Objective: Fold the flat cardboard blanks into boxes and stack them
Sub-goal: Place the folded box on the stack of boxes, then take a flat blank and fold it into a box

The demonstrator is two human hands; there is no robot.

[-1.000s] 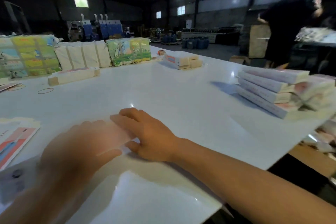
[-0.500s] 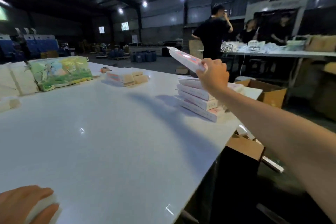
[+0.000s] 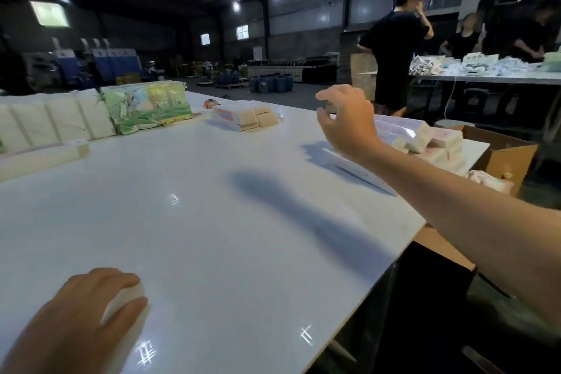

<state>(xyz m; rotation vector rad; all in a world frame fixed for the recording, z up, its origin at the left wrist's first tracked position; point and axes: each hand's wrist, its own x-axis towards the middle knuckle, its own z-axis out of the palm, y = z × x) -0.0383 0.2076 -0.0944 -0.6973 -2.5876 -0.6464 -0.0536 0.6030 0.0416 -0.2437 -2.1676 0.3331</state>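
White table (image 3: 212, 222) fills frame. Stack of folded boxes (image 3: 425, 143) right of centre, table edge. Right hand (image 3: 346, 121) above stack, fingers loosely spread, holding nothing: stacking step. Left hand (image 3: 91, 313) lower left grips pale blank (image 3: 127, 304); folding likely next.

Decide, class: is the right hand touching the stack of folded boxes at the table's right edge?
Apart. The head view shows the right hand raised with fingers spread and holding nothing, above the stack of folded boxes.

Glossy white table (image 3: 212, 222), cardboard boxes (image 3: 425, 136)
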